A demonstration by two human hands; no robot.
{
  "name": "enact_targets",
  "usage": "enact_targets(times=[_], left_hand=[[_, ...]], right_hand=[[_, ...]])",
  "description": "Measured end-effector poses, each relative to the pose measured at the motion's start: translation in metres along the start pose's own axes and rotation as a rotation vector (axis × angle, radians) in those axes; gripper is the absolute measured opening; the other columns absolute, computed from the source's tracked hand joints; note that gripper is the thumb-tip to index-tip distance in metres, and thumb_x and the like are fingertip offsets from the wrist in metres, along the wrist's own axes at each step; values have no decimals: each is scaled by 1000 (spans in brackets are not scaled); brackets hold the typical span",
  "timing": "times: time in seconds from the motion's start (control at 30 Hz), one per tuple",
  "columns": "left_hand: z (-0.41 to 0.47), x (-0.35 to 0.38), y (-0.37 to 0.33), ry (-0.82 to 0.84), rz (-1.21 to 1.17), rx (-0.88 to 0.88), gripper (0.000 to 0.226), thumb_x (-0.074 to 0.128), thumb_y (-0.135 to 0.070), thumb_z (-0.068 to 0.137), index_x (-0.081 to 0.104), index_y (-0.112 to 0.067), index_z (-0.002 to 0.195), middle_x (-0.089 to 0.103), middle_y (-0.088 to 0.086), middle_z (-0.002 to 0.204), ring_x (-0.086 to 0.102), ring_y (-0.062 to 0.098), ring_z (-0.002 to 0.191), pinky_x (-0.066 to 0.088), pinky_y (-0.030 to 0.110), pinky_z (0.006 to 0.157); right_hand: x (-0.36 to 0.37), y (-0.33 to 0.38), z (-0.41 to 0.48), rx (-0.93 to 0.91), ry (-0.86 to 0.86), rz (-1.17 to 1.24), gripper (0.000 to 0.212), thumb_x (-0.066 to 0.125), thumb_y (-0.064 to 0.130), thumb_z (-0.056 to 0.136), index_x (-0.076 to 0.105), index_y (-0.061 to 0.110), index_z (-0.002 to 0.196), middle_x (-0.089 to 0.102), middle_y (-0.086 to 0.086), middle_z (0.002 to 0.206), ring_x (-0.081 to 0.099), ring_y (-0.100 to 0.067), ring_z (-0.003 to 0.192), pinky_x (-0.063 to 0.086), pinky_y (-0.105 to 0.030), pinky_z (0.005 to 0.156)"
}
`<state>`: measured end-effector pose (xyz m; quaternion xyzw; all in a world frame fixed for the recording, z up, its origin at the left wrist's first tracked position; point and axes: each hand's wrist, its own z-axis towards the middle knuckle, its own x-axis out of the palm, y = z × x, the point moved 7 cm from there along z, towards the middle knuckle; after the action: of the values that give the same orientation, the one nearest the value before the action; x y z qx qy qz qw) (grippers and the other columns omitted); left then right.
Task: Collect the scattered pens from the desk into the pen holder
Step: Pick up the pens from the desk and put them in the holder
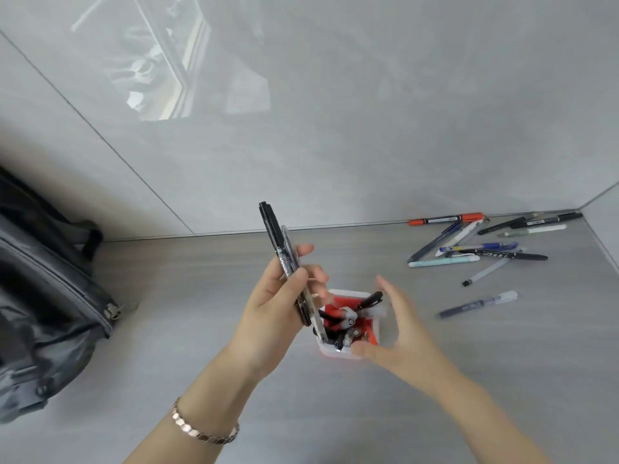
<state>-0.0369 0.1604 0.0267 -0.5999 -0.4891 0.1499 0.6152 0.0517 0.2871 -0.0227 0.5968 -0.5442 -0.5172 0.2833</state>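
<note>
A small white and red pen holder stands on the grey desk with several pens inside. My left hand grips a black marker and a clear pen, both tilted, their lower ends at the holder's left rim. My right hand is open, fingers spread, cupped round the holder's right side with the thumb at its front edge. Several scattered pens lie at the back right, among them a red-capped marker by the wall and a dark blue pen nearest the holder.
A dark grey bag sits at the left edge of the desk against the wall. Grey tiled walls close the desk at the back and at the right corner. A metal bracelet is on my left wrist.
</note>
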Motion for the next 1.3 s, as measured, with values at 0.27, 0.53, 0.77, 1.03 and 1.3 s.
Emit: enact_targets(times=[0.27,0.53,0.77,1.03,1.3], left_hand=[[-2,30,9,132,9,6,24,43,-11,83,57,-20,99,73,-3,93,67,15,91,55,28,82],[-8,30,13,55,1,51,27,45,-12,82,61,-26,99,69,-15,109,56,7,117,43,22,102],[-11,-17,6,-283,67,90,36,33,-11,96,54,-39,101,55,-10,61,40,5,54,32,25,64],[-12,-5,9,-227,137,202,26,40,-12,94,58,-29,102,60,-18,66,60,2,76,44,40,99],[-6,-2,14,-202,169,190,30,51,3,82,52,-27,88,74,-5,87,63,13,104,46,23,87]], right_hand=[[-6,66,5,-161,-1,12,21,66,23,81,63,35,98,69,8,91,66,-11,84,54,-27,78],[-15,47,-5,-189,-153,-19,37,72,8,74,59,41,83,69,28,66,64,9,73,42,1,68],[-59,52,-31,-166,-98,-373,25,57,23,86,62,37,107,57,9,82,56,-9,80,43,-16,70],[-71,75,-39,-57,-171,-608,11,61,26,80,67,28,72,72,7,77,64,-9,76,51,-34,72],[-6,38,5,-41,-214,-775,30,39,44,92,43,16,102,54,13,71,56,-27,77,30,-31,58]])
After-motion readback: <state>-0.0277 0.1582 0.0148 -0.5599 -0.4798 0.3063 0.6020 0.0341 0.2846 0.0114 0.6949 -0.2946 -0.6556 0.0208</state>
